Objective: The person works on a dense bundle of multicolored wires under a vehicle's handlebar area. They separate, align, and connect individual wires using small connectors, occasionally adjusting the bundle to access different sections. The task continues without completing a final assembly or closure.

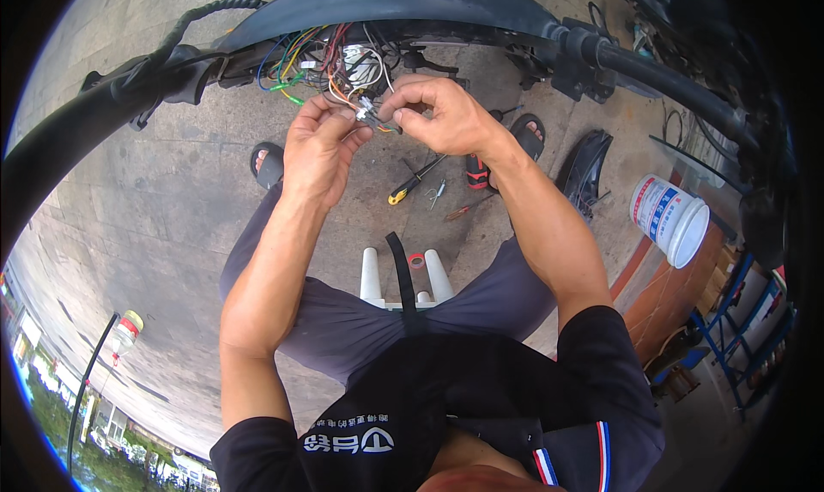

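Note:
A bundle of thin coloured wires (292, 56) hangs below the dark curved front panel (403, 3) of what looks like a two-wheeler. In front of it, my left hand (322, 148) is closed, pinching a small pale wire connector (366, 110) between thumb and fingers. My right hand (446, 114) is close beside it on the right, thumb and forefinger pressed together at the connector's wires. What exactly sits between the right fingertips is partly hidden. A white wire (376, 50) curves from the bundle down to the right fingers. Green-sleeved wire ends (287, 86) stick out left of the hands.
On the paved ground below lie a yellow-handled screwdriver (402, 191), a red-and-black tool (477, 173) and a roll of red tape (417, 261). A white bucket (678, 226) stands at the right. Black handlebars (94, 118) reach out on both sides. My legs straddle a white stool (371, 273).

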A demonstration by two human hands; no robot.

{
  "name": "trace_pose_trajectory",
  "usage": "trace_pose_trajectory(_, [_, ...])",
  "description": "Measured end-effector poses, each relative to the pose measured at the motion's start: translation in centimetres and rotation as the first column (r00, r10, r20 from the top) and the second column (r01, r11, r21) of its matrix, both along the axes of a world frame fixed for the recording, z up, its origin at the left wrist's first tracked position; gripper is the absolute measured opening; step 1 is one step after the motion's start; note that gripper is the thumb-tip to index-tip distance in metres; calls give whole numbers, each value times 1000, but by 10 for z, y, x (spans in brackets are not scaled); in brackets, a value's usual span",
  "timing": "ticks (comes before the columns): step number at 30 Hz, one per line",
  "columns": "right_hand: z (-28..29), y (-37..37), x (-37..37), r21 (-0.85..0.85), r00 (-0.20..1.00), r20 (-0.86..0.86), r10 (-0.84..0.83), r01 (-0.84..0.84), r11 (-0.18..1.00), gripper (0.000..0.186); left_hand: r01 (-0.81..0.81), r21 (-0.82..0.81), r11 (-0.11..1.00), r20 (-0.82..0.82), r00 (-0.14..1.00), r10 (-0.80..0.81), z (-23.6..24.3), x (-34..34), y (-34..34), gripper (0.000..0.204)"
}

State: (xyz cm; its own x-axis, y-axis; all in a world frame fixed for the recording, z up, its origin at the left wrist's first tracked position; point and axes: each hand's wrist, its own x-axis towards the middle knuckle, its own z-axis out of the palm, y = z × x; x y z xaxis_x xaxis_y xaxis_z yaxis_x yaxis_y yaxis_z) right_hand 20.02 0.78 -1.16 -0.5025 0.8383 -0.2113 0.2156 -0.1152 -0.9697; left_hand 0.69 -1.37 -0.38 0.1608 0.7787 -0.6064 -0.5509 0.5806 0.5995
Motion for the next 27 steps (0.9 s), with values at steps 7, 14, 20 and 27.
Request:
trace_pose_trajectory(7, [2,1,3,51,1000,19,6,-7,999,14,-10,10,1000,25,1000,10,-2,-4,2,16])
trace_pose_trajectory(14, [6,1,4,71,999,19,47,-48,996,14,-44,-2,999,7,999,44,-1,-4,2,16])
trace_pose_trajectory(20, [5,1,3,95,999,27,22,-24,995,15,-63,8,998,-1,998,63,-1,-3,2,17])
trace_pose_trajectory(27, [-1,1,0,93,1000,-20,19,-17,996,11,-85,35,996,0,996,85,-2,-2,1,16])
